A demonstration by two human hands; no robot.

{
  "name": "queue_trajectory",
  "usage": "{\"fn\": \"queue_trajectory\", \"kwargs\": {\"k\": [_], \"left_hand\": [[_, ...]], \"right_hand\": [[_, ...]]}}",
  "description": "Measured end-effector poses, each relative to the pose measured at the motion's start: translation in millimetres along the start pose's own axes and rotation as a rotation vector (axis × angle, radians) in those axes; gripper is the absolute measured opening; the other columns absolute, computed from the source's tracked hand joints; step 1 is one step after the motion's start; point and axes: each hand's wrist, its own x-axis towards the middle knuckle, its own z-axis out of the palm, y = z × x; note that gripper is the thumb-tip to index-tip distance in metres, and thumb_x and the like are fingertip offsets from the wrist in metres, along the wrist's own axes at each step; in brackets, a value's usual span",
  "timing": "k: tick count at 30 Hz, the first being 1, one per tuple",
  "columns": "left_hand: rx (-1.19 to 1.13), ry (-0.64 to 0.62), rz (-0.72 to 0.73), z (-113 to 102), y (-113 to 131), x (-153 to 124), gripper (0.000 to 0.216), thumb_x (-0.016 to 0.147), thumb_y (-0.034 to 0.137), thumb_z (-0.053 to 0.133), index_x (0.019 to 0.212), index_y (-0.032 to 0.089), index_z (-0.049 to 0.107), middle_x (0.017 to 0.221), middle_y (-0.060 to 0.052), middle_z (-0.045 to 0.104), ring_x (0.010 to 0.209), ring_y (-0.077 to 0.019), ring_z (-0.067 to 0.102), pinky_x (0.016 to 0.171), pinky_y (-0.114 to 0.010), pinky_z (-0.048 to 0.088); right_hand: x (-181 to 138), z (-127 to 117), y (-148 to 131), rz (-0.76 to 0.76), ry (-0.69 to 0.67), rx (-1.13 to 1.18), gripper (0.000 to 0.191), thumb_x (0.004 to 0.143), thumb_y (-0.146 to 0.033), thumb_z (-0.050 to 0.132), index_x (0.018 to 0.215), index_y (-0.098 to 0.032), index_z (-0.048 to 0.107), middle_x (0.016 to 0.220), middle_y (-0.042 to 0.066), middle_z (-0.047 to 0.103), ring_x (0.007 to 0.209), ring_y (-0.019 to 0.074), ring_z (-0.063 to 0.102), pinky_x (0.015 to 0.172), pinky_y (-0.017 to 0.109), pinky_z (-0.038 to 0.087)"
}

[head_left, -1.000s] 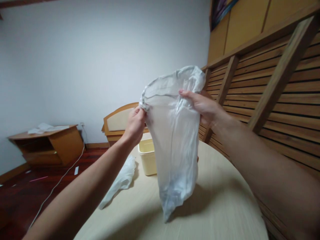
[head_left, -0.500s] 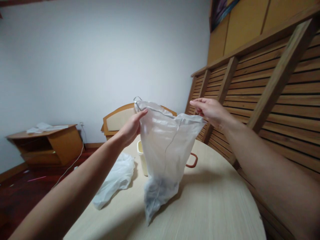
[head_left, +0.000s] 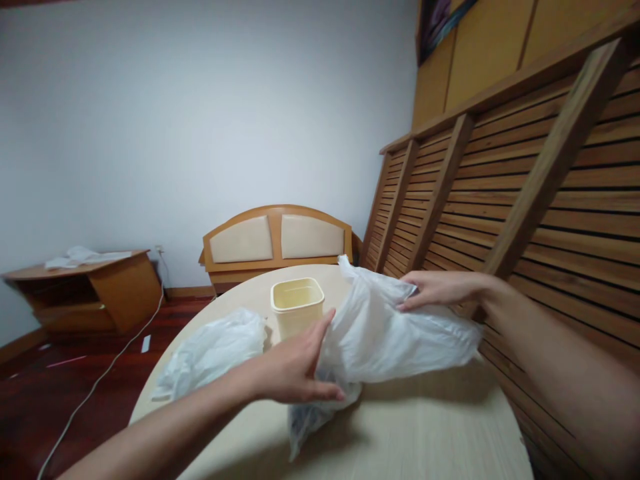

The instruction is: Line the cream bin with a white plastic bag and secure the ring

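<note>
The left hand hides part of the cream bin.

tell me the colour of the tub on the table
The tub is pale yellow, best seen in the head view.

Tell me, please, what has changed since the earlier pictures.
The bag, earlier held up by its rim, has come down and slumped to the right. The left hand has let go of the rim and is spread open beside the bag; the right hand is on its upper side. The tub and the other bag remain on the table.
</note>
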Motion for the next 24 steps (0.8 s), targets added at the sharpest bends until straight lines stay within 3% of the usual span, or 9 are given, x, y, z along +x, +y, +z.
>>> {"fn": "queue_trajectory", "kwargs": {"k": [2, 5, 7, 9, 12, 17, 21, 24], "left_hand": [[0.077, 0.075, -0.073, 26.5, -11.0, -10.4, 0.118, 0.073, 0.039, 0.081, 0.161, 0.018, 0.006, 0.168, -0.022, 0.014, 0.154, -0.038, 0.022, 0.125, -0.058, 0.023], [0.111, 0.125, -0.177, 56.9, -33.3, -22.3, 0.116, 0.069, 0.029, 0.079, 0.16, 0.015, 0.008, 0.166, -0.026, 0.016, 0.153, -0.0406, 0.023, 0.123, -0.058, 0.027], [0.061, 0.158, -0.17, 67.1, -47.3, -27.3, 0.102, 0.072, 0.02, 0.07, 0.158, 0.014, 0.015, 0.161, -0.026, 0.03, 0.145, -0.0382, 0.039, 0.118, -0.055, 0.037], [-0.042, 0.198, -0.161, 68.8, -56.7, -30.3, 0.084, 0.076, 0.015, 0.061, 0.153, 0.018, 0.027, 0.149, -0.022, 0.05, 0.122, -0.0309, 0.062, 0.104, -0.048, 0.052], [-0.134, 0.289, -0.191, 62.1, -61.3, -32.2, 0.052, 0.083, 0.017, 0.053, 0.135, 0.022, 0.049, 0.129, -0.014, 0.066, 0.094, -0.0225, 0.07, 0.08, -0.036, 0.06], [-0.082, 0.334, -0.172, 61.0, -62.4, -35.4, 0.018, 0.091, 0.024, 0.051, 0.102, 0.022, 0.064, 0.113, -0.007, 0.073, 0.086, -0.0198, 0.07, 0.071, -0.03, 0.058], [0.039, 0.426, -0.116, 61.9, -61.8, -36.5, 0.013, 0.092, 0.024, 0.051, 0.093, 0.024, 0.064, 0.109, -0.006, 0.074, 0.095, -0.0226, 0.07, 0.081, -0.034, 0.057], [-0.004, 0.572, -0.144, 47.3, -52.2, -34.8, 0.017, 0.096, 0.032, 0.048, 0.095, 0.024, 0.062, 0.102, -0.008, 0.073, 0.089, -0.0226, 0.068, 0.073, -0.033, 0.056]], "right_hand": [[-1.2, -4.9, 22.8, -0.014, 0.178, -0.066, 0.036, 0.077, -0.05, 0.071, 0.09, -0.018, 0.079, 0.094, 0.006, 0.079, 0.088, 0.0294, 0.072, 0.074, 0.033, 0.056], [-1.5, -15.5, 53.9, 0.018, 0.513, -0.179, 0.033, 0.081, -0.045, 0.061, 0.088, -0.017, 0.075, 0.092, 0.009, 0.078, 0.086, 0.0304, 0.07, 0.073, 0.035, 0.054], [-1.7, -21.7, 66.0, 0.04, 0.669, -0.247, 0.03, 0.081, -0.042, 0.057, 0.084, -0.017, 0.073, 0.09, 0.011, 0.077, 0.084, 0.0315, 0.07, 0.072, 0.037, 0.052], [-1.3, -25.2, 70.2, 0.059, 0.753, -0.285, 0.028, 0.081, -0.04, 0.057, 0.083, -0.017, 0.072, 0.09, 0.015, 0.077, 0.083, 0.0332, 0.07, 0.072, 0.039, 0.052], [2.5, -23.1, 68.4, 0.067, 0.805, -0.287, 0.03, 0.082, -0.039, 0.058, 0.096, -0.017, 0.072, 0.101, 0.019, 0.076, 0.092, 0.0357, 0.07, 0.08, 0.041, 0.053], [13.3, -3.9, 64.0, 0.012, 0.768, -0.295, 0.059, 0.079, -0.046, 0.064, 0.131, -0.019, 0.06, 0.133, 0.014, 0.067, 0.118, 0.0353, 0.065, 0.102, 0.048, 0.05], [14.6, 10.2, 59.8, -0.037, 0.644, -0.29, 0.056, 0.08, -0.046, 0.065, 0.13, -0.021, 0.063, 0.132, 0.012, 0.068, 0.117, 0.0334, 0.066, 0.104, 0.047, 0.05], [11.7, 14.2, 56.3, -0.022, 0.583, -0.314, 0.041, 0.077, -0.041, 0.066, 0.113, -0.022, 0.072, 0.117, 0.01, 0.075, 0.106, 0.0326, 0.07, 0.096, 0.043, 0.054]]}}
